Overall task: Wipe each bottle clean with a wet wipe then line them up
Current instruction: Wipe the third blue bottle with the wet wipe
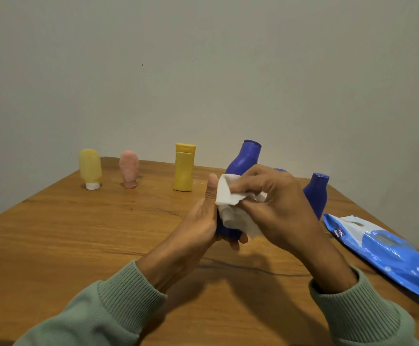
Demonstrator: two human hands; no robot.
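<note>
Left grip [198, 228] is curled round the lower body of the blue bottle [244, 161], thumb up its side. The bottle is upright, apparently lifted off the tabletop [78, 233]. Right grip [278, 208] pinches the wet wipe [231, 196] between thumb and fingers, pressed on the bottle's belly. Plan: wrap the wipe round, turn the bottle with the left, work belly → shoulder → neck → cap, base last; light squeeze only, since the plastic probably flexes. Wipes pack [383, 250] lies flat to my right; only "mee" is readable, the rest too small. Second blue bottle [315, 193] stands just behind my right knuckles. At the far edge stand a yellow bottle [184, 168], a pink tube [128, 169] and a yellow tube [90, 168], tubes cap-down, spaced apart. No label is legible on any bottle.
</note>
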